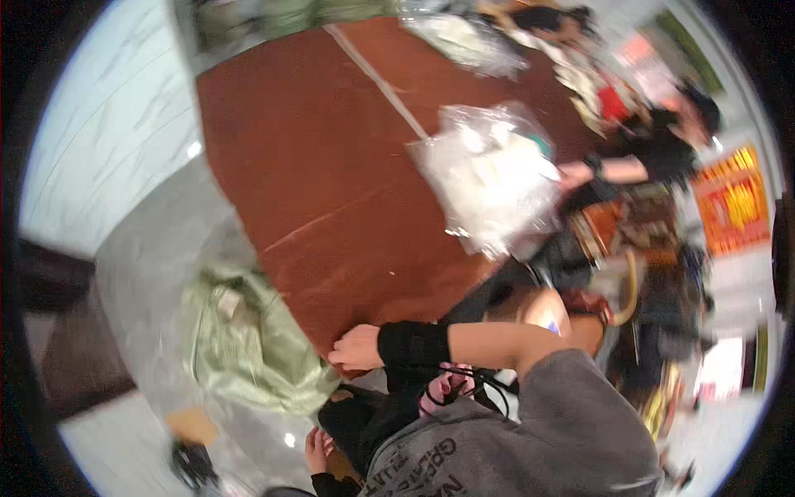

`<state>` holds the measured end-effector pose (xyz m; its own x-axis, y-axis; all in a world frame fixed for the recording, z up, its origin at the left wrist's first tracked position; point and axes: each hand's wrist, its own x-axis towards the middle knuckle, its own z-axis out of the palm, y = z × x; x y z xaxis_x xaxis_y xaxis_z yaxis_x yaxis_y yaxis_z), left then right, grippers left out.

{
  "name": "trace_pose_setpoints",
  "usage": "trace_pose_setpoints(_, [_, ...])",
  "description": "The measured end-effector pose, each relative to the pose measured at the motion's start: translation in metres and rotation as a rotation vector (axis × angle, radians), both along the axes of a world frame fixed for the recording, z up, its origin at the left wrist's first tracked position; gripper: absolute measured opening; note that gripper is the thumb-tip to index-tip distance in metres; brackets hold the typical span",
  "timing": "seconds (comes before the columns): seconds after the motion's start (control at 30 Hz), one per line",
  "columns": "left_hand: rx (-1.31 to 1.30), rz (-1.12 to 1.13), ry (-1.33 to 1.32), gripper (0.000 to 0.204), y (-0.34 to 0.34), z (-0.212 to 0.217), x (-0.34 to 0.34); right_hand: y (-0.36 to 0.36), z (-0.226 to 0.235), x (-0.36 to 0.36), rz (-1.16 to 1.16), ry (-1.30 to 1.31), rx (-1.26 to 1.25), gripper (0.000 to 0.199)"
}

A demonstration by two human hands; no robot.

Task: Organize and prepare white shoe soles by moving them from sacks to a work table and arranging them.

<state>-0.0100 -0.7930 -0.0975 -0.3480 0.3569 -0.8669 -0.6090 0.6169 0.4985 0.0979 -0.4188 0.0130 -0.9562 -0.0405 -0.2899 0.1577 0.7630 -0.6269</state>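
My right hand [356,346], with a black cuff at the wrist, lies at the near corner of a reddish-brown table [331,174]. Its fingers curl over the edge, and I see no loose object in them. Lower left, beside my dark trousers, hangs my left hand [317,450]; its fingers are slightly apart and hold nothing visible. A pale green woven sack [248,356] stands on the floor left of the table corner, with a small pale piece on it. Blur softens the details.
Across the table, a co-worker's hand [574,176] touches a clear plastic bag [497,182] of white items. Another clear bag [464,41] lies at the far edge near piled cloth. Chairs and clutter stand at the right. A black bundle [195,464] is on the floor lower left.
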Motion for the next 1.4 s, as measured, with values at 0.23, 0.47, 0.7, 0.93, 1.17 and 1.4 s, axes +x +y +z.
trace_pose_setpoints(0.23, [-0.021, -0.625, 0.328, 0.047, 0.012, -0.085, -0.137, -0.023, -0.003, 0.018, -0.292, 0.235, 0.158, 0.024])
trace_pose_setpoints(0.47, [0.117, -0.619, 0.624, 0.048, 0.055, -0.141, -0.233, -0.036, -0.026, 0.001, -0.281, 0.338, 0.311, 0.023])
trace_pose_setpoints(0.7, [-0.043, -0.77, 0.681, 0.058, 0.086, -0.17, -0.256, -0.037, -0.032, 0.004, -0.292, 0.349, 0.349, 0.024])
trace_pose_setpoints(0.93, [-0.367, -0.953, 0.915, 0.095, 0.119, -0.282, -0.283, -0.033, -0.043, 0.007, -0.32, 0.346, 0.345, 0.025])
trace_pose_setpoints(1.17, [-0.474, -0.72, 1.333, 0.078, 0.206, -0.42, -0.277, -0.034, -0.03, 0.002, -0.377, 0.396, 0.438, 0.029])
trace_pose_setpoints(1.4, [-0.428, -0.588, 1.124, 0.053, 0.15, -0.464, -0.307, -0.036, -0.045, -0.01, -0.301, 0.393, 0.381, 0.027])
